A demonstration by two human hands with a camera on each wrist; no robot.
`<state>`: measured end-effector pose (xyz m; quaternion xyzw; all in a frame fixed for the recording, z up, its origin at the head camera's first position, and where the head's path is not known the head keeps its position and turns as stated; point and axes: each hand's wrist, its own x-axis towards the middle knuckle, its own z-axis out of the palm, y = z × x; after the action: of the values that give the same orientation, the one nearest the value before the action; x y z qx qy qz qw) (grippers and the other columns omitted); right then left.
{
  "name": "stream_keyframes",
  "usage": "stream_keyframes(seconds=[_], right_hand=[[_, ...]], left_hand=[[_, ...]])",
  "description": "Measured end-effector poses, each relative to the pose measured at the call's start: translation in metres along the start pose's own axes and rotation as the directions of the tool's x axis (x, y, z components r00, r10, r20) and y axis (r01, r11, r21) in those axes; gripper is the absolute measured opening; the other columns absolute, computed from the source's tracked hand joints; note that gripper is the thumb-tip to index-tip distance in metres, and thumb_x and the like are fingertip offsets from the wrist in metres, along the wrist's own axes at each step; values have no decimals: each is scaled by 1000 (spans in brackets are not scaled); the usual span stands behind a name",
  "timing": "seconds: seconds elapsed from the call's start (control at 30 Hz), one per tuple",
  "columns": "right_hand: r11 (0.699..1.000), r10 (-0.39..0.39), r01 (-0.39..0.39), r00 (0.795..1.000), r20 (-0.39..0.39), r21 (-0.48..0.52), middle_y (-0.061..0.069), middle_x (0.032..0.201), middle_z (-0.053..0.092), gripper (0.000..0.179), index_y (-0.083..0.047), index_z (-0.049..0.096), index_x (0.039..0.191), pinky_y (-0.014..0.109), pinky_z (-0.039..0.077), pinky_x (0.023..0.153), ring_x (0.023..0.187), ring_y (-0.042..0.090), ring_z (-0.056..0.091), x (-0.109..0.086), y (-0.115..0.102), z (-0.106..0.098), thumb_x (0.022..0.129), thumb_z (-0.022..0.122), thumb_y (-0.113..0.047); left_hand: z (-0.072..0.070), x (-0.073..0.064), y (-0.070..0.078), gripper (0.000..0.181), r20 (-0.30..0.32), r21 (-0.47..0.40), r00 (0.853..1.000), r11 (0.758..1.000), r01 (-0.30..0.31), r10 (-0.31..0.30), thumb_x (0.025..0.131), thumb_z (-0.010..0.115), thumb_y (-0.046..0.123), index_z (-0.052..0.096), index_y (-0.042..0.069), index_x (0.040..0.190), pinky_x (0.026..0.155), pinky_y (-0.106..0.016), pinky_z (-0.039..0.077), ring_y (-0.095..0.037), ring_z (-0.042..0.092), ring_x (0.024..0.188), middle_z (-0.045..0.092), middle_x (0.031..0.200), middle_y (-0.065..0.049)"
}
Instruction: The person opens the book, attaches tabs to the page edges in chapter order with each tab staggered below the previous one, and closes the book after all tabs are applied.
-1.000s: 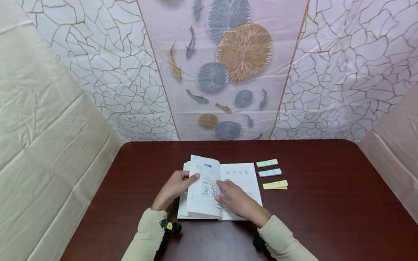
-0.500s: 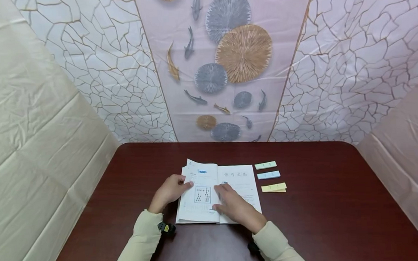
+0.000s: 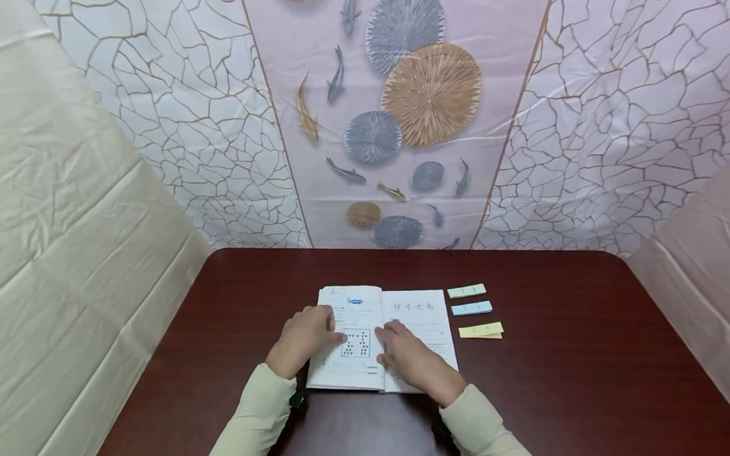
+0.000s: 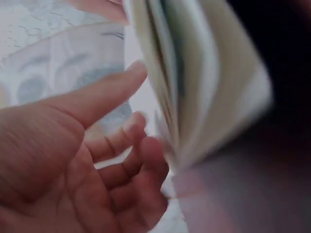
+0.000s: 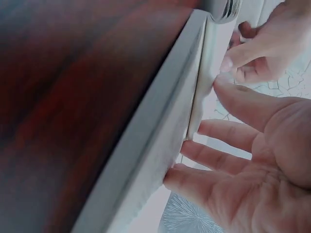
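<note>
An open book (image 3: 419, 321) with printed pages lies on the dark red table. My left hand (image 3: 305, 338) is over the outer part of its left page (image 3: 357, 352), thumb pointing toward a boxed diagram. In the left wrist view the left thumb (image 4: 116, 90) is straight and its tip is right at the page surface, the other fingers loosely bent. My right hand (image 3: 418, 359) rests on the right page by the spine, fingers spread. Its fingertips (image 5: 177, 177) touch the paper in the right wrist view, where the page edges are seen side-on.
To the right of the book lie a green paper strip (image 3: 466, 291), a blue strip (image 3: 471, 308) and a folded yellow strip (image 3: 480, 331). The wooden tabletop (image 3: 564, 369) extends around them. A patterned cloth (image 3: 432, 93) hangs behind the table.
The lifted left page has come down and now lies flat on the left side. My left hand has shifted from the page edge inward over it. My right hand stays near the spine.
</note>
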<state>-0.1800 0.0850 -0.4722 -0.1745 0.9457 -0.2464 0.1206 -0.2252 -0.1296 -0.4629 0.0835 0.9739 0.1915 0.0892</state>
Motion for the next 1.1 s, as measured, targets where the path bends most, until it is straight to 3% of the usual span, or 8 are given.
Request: stream_keyframes(seconds=[0.1, 0.2, 0.33, 0.47, 0.6, 0.93, 1.1], right_hand=[[1000, -6, 6, 1000, 12, -17, 26, 152, 51, 53, 5, 55, 149, 51, 43, 116, 145, 40, 48, 1, 0, -3, 102, 70, -12], [1000, -20, 20, 1000, 12, -14, 26, 150, 52, 51, 5, 56, 148, 51, 45, 114, 143, 41, 50, 0, -1, -5, 101, 71, -11], [999, -40, 40, 999, -3, -7, 28, 148, 53, 50, 6, 57, 147, 53, 46, 112, 141, 42, 51, 0, -2, -6, 101, 71, -8], [999, -42, 42, 999, -7, 4, 29, 149, 53, 50, 6, 57, 146, 54, 46, 113, 141, 43, 51, -1, -3, -6, 101, 71, -8], [999, -42, 42, 999, -8, -6, 29, 148, 53, 50, 7, 57, 145, 53, 45, 113, 142, 43, 50, 0, -3, -4, 100, 72, -8], [999, -49, 49, 998, -43, 0, 31, 148, 52, 50, 10, 56, 145, 52, 44, 114, 142, 43, 49, -5, -2, -1, 100, 71, -5], [997, -70, 71, 995, -65, 25, 32, 146, 52, 50, 12, 55, 144, 53, 43, 115, 142, 44, 48, -8, -1, 1, 99, 71, -2]], left_hand=[[-1, -2, 10, 33, 17, -21, 993, 993, -117, 117, 84, 92, 25, 67, 9, 100, 73, -37, 52, -20, 60, 81, 65, 92, -3], [1, -4, 19, 52, 31, 19, 977, 977, -211, 210, 80, 95, 25, 69, 6, 121, 92, -42, 55, -27, 63, 106, 65, 119, -11], [6, -6, 27, 70, 91, 69, 962, 962, -265, 258, 81, 94, 30, 64, 7, 139, 110, -53, 47, -38, 52, 137, 54, 149, -18], [10, -6, 29, 72, 151, 95, 958, 962, -258, 242, 84, 91, 31, 60, 12, 146, 115, -56, 42, -38, 44, 148, 47, 160, -16], [12, -6, 32, 74, 176, 96, 959, 966, -242, 223, 85, 90, 29, 56, 12, 149, 114, -52, 45, -36, 44, 148, 48, 159, -14], [13, -7, 40, 74, 182, 64, 956, 968, -244, 229, 84, 92, 20, 55, 7, 147, 117, -47, 42, -35, 49, 145, 54, 154, -16], [16, -6, 43, 75, 192, 75, 960, 972, -221, 203, 84, 92, 21, 54, 9, 148, 117, -46, 43, -32, 48, 146, 52, 156, -15]])
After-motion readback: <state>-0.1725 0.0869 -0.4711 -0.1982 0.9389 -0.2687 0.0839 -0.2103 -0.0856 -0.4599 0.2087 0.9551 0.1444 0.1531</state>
